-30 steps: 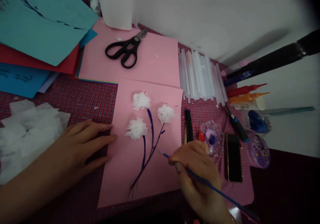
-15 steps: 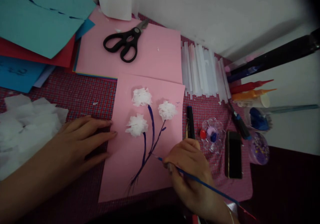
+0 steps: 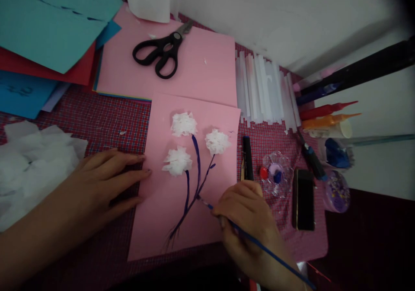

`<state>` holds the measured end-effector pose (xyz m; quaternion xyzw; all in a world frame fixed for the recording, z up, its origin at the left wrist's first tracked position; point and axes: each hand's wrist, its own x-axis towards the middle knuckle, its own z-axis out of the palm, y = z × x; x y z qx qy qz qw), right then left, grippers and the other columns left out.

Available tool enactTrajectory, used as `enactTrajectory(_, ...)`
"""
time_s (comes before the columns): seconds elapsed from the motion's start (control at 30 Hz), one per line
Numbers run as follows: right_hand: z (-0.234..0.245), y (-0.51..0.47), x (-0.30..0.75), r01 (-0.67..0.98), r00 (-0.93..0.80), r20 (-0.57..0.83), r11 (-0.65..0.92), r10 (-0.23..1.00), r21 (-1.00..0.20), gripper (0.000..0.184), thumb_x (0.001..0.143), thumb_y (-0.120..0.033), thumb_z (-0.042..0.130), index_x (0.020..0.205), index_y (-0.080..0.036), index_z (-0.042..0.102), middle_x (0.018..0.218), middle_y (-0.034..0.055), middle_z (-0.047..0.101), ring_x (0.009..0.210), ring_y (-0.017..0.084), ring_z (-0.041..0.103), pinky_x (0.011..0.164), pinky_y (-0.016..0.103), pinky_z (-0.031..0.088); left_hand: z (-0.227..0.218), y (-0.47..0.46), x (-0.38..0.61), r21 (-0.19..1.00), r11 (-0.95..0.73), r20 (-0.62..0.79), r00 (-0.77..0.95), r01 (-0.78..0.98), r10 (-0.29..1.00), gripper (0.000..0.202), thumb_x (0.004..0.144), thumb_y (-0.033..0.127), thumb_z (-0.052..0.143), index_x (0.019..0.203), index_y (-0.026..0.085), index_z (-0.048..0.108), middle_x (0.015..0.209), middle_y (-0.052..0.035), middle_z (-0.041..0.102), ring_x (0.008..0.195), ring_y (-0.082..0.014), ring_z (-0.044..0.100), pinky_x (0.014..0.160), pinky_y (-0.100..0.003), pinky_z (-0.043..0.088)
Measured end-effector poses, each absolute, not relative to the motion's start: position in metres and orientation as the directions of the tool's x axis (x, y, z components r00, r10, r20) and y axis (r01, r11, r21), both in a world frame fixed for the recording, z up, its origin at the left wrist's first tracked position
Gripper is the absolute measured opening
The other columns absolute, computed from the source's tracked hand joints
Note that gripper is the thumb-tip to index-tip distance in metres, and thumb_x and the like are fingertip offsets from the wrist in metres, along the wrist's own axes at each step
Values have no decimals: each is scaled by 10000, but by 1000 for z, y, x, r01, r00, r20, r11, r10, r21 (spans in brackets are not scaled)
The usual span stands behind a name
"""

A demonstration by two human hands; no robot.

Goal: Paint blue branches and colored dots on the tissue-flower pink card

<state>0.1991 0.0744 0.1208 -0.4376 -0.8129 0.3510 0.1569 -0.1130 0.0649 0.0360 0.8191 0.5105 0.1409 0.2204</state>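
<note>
A pink sheet of paper (image 3: 155,222) bears three ruffled white paper flowers (image 3: 177,161) and dark blue painted stems (image 3: 198,161) that meet low on the page. My right hand (image 3: 246,226) grips a blue paintbrush (image 3: 259,244), its tip at the stems just where they join. Fingers stretched out, my left hand (image 3: 110,183) lies flat with its fingertips at the sheet's left edge. Under and beside the left forearm is a pile of white tissue paper (image 3: 35,161). Right of the sheet, a clear flower-shaped palette (image 3: 275,187) holds red, lilac and dark blue paint.
Black-handled scissors (image 3: 162,51) lie on a pink paper stack (image 3: 210,79) behind. White strips (image 3: 259,87), a black marker (image 3: 247,159), a phone (image 3: 304,200) and a glitter tub (image 3: 337,191) line the right. Coloured sheets (image 3: 58,27) overlap at upper left.
The brush tip has shifted slightly, now touching the stem near the junction, and the right hand has moved a little with it. My left hand stays in place.
</note>
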Motion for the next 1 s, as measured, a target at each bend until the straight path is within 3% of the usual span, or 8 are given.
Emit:
enactTrajectory(0.17,134,75,210,536,-537,-35,309,843,-786,230,822,-44,532,924,-227,625,793,-6,670,782,183,623,789,394,420,42,70,-111,502,-321,-79,412,803,908,360,906,541,457,1138,376,677,1251,1,619,1117,-280,544,1020,-480,407)
enactTrajectory(0.27,132,70,222,464,-320,45,198,946,-864,205,894,-115,531,980,-245,663,856,17,698,822,197,648,762,376,476,48,73,-113,475,-361,-112,462,803,880,381,858,535,534,1170,364,672,1258,-23,624,1143,-302,541,1002,-484,419)
enactTrajectory(0.37,113,61,229,308,-86,13,39,996,-951,161,936,-218,522,973,-234,678,850,34,715,814,200,670,731,356,520,50,75,-119,432,-445,-120,539,785,834,539,776,514,667,1280,332,615,1354,-59,576,1209,-327,522,1024,-493,417)
enactTrajectory(0.53,69,54,232,98,67,-12,-19,998,-995,100,851,-290,570,857,-218,639,738,12,696,714,178,680,712,338,548,48,80,-121,365,-497,-93,562,787,822,582,737,455,724,1280,271,619,1381,-108,556,1261,-333,503,1050,-502,413)
enactTrajectory(0.63,53,54,231,101,121,36,24,992,-995,77,806,-288,603,820,-218,631,740,4,690,698,168,682,693,313,549,47,83,-118,351,-504,-68,558,789,827,560,741,495,713,1250,270,641,1368,-112,575,1260,-335,513,1050,-511,416)
enactTrajectory(0.8,41,51,226,217,5,190,185,982,-958,79,802,-260,588,825,-213,648,762,23,715,744,182,697,700,317,555,40,82,-121,338,-523,-48,569,783,821,567,749,488,724,1268,280,635,1373,-111,577,1282,-329,505,1050,-504,422)
enactTrajectory(1.0,45,59,228,351,-8,301,284,954,-892,127,828,-204,550,851,-206,675,795,37,735,749,181,693,683,310,535,34,81,-127,316,-536,-7,567,783,824,563,757,496,728,1291,356,618,1391,-98,575,1267,-338,528,1031,-533,450)
